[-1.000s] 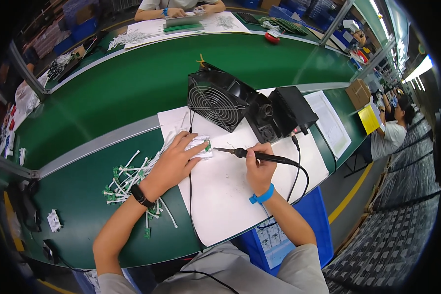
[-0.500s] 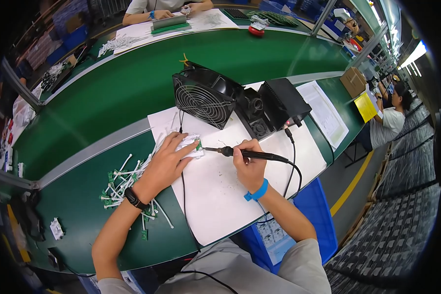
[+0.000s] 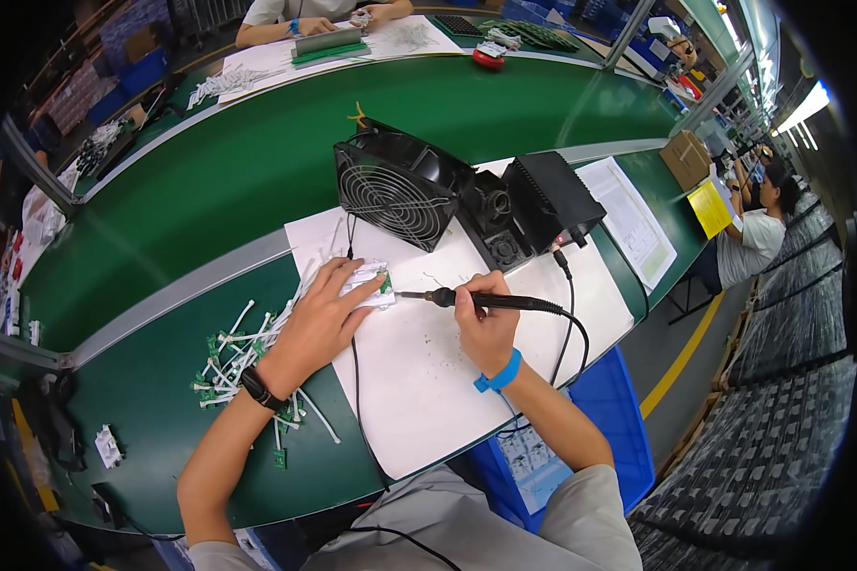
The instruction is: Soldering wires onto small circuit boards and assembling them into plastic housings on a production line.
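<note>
My right hand (image 3: 487, 322) grips a black soldering iron (image 3: 445, 297) like a pen, its metal tip pointing left. That tip is close beside a small green circuit board (image 3: 385, 283) on a white plastic part (image 3: 379, 298); whether they touch I cannot tell. Over the part lies my left hand (image 3: 320, 322), with thumb and fingers on either side holding it to the white sheet (image 3: 428, 400). The palm and some fingers hide part of it. Under and beside my left wrist is a pile of white wires with small green boards (image 3: 221, 381).
Behind the work stand a black fan (image 3: 390, 190) and a black soldering station (image 3: 554, 198). A cable runs from the iron past my right wrist. Printed sheets (image 3: 628, 219) lie at right, above a blue bin (image 3: 624, 419). Another white part (image 3: 109, 446) sits at left. Co-workers sit across and at right.
The soldering iron's tip has shifted very slightly down and to the right beside the board. My left hand stays in place on the white plastic part.
</note>
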The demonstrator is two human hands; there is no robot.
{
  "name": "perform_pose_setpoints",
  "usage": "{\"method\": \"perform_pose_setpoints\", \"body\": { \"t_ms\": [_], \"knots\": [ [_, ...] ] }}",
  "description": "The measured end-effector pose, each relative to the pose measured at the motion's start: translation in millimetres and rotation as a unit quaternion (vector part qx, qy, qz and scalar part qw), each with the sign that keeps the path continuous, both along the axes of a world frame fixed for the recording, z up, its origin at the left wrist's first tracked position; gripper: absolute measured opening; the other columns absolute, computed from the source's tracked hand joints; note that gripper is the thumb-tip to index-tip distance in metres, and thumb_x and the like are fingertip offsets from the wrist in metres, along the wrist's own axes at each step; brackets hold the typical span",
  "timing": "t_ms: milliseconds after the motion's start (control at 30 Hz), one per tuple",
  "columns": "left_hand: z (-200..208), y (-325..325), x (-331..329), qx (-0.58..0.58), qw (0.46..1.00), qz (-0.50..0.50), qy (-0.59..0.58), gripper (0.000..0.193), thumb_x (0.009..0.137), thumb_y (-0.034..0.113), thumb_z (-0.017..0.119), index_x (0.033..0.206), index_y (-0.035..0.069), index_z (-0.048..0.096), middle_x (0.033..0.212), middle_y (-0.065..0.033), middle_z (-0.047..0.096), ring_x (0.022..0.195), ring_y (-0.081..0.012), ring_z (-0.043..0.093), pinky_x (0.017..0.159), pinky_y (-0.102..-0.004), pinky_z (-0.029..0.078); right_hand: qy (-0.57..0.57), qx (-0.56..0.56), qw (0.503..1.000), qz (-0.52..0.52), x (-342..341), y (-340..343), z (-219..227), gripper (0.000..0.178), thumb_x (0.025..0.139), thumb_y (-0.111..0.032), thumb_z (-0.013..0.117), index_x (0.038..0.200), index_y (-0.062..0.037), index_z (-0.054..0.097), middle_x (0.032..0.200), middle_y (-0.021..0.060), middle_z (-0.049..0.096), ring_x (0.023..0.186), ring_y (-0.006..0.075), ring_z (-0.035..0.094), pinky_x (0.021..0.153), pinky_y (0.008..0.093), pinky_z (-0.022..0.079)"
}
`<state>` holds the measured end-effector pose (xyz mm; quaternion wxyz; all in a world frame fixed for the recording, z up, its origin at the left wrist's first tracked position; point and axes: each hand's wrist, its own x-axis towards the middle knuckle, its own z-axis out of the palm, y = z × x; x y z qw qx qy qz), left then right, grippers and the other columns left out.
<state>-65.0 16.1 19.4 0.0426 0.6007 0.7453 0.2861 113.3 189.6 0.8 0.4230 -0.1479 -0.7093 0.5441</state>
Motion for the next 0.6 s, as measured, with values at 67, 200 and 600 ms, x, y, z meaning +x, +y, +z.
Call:
{"method": "perform_pose_setpoints", "body": {
  "t_ms": [67, 200, 600],
  "knots": [
    [-0.3, 0.9, 0.5, 0.003, 1.000, 0.000, -0.001, 0.043, 0.093, 0.012, 0.065, 0.136, 0.012, 0.064, 0.143, -0.0186, 0.053, 0.135, -0.0400, 0.044, 0.114, -0.0454, 0.039, -0.009, 0.007, 1.000, 0.006, 0.5, 0.7, -0.8, 0.013, 0.094, -0.003, 0.067, 0.092, -0.0038, 0.054, 0.073, 0.0002, 0.058, 0.061, 0.0037, 0.044, 0.054, 0.0208, 0.035],
    [-2.0, -0.7, 0.9, 0.009, 0.999, 0.003, 0.037, 0.043, 0.093, 0.013, 0.066, 0.136, 0.011, 0.063, 0.139, -0.0187, 0.055, 0.133, -0.0394, 0.047, 0.109, -0.0456, 0.044, -0.005, 0.015, 0.999, -0.029, 1.0, -0.1, 0.0, 0.013, 0.094, -0.004, 0.067, 0.093, -0.0037, 0.054, 0.073, 0.0006, 0.058, 0.061, 0.0038, 0.045, 0.054, 0.0209, 0.035],
    [-12.6, 27.2, 12.4, 0.010, 0.980, 0.103, 0.168, 0.051, 0.082, 0.037, 0.078, 0.119, 0.005, 0.068, 0.131, -0.0186, 0.060, 0.099, -0.0323, 0.066, 0.073, -0.0373, 0.058, 0.045, 0.132, 0.988, -0.061, 0.2, 3.9, 2.4, 0.015, 0.092, -0.001, 0.071, 0.102, -0.0010, 0.060, 0.075, 0.0039, 0.059, 0.063, 0.0069, 0.050, 0.057, 0.0213, 0.039]
  ]
}}
